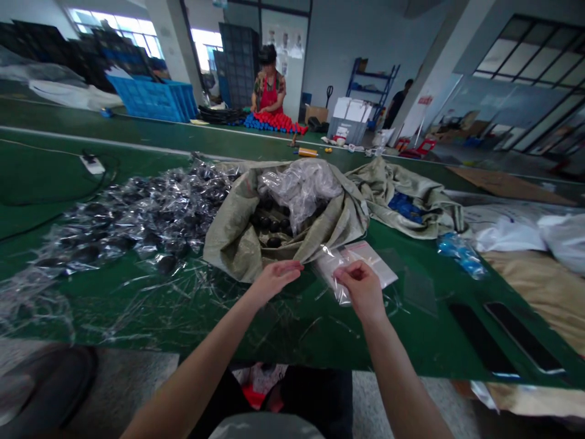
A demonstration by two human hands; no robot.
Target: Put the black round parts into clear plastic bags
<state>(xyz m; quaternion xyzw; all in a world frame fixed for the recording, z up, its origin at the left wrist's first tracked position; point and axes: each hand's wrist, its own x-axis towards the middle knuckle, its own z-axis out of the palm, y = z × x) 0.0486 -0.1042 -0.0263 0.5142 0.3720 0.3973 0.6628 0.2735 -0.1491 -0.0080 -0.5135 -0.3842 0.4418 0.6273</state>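
The left hand (pixel 276 277) is open, empty; the right hand (pixel 364 288) pinches a clear bag (pixel 329 267), long axis slanting toward the worktop's (pixel 326 344) near edge.

Dim, cool interior as I see it remotely: daylight overexposes the windows (pixel 205 41); small glints speckle the clear plastic bags (pixel 176 204); wide-angle distortion tilts the pillars (pixel 171 46) outward; toward the lower-left corner, detail is soft.

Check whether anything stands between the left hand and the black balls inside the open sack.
Yes: the near rim of the sack lies between the left hand and the black balls. Bunched clear plastic lies mostly farther back.
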